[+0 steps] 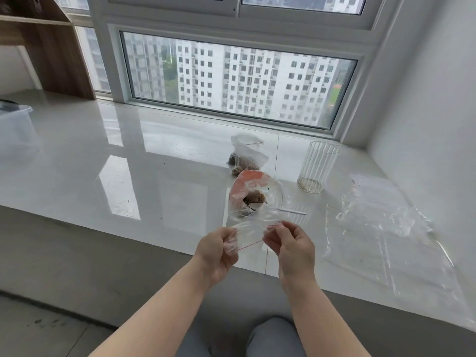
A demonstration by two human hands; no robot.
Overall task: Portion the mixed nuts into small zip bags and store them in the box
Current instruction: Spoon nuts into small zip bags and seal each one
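Only the head view here, so one angle to go on. Both hands were up in the lower middle of the frame, holding an empty small zip bag (251, 231) between them. The left hand (219, 249) pinched the left edge of it, fingers curled round the plastic, and the right hand (289, 243) pinched the right edge near the red zip line. Looked to me like the step was getting the mouth open before filling.

Just above the hands, on the glossy white bench (128, 161), sat the big bag of mixed nuts (253, 195), the one with the orange-red print, mouth gaping. Further up the frame was a filled small bag (244, 157) with nuts in the bottom. To the right stood a ribbed glass cup (318, 167) with some crumbs at the base, and a stack of spare clear bags (381, 228) lay at the right. The clear storage box (15, 124) was way over at the left edge, well apart from everything.

My two cents on doing this bit well: grip each lip separately right at the zip and peel them apart, not slide them. Open it fully and keep it over the bench so strays don't hit the floor.
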